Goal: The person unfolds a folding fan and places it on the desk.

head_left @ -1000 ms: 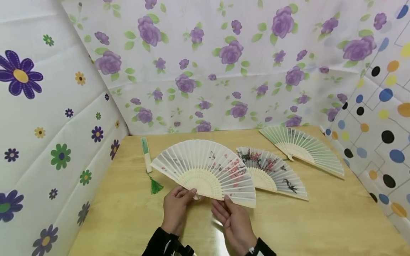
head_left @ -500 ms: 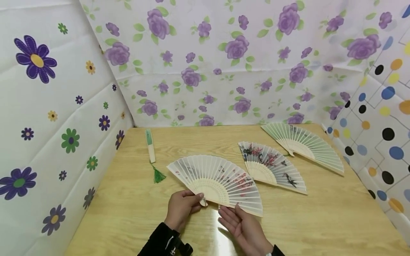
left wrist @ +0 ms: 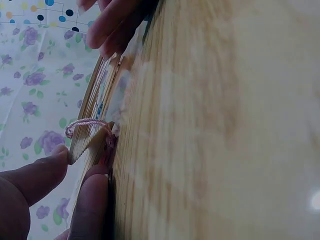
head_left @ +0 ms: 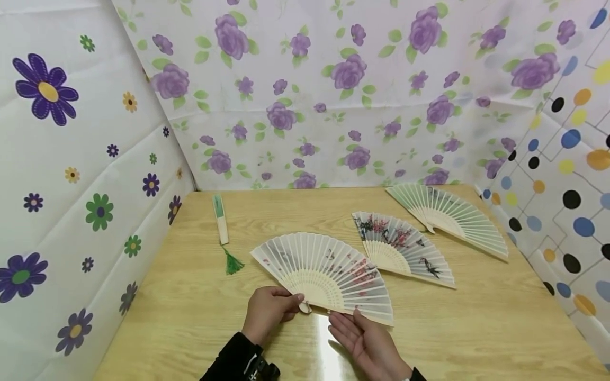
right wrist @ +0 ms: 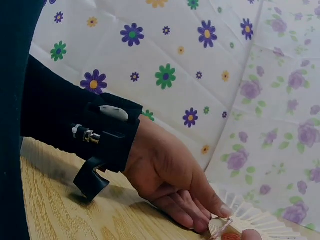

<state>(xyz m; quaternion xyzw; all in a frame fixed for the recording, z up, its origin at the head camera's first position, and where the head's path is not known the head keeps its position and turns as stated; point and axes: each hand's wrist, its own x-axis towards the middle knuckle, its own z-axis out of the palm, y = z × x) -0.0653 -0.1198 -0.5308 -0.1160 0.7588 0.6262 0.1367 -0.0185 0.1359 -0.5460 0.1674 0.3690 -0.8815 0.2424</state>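
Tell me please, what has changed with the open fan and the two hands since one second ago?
The open fan came down from tilted in the air to lie nearly flat on the table. The right hand let go of its edge and now lies open beside it. The left hand still pinches the pivot end. The two other open fans and the closed fan stayed where they were.

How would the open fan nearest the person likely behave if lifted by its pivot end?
The open fan looks light: thin slats with a sheer printed leaf. Lifted at the pivot, where the left hand pinches it, it would probably stay fairly stiff along the slats but could fold shut sideways. The leaf seems fragile. Lying flat on the table, it should not roll.
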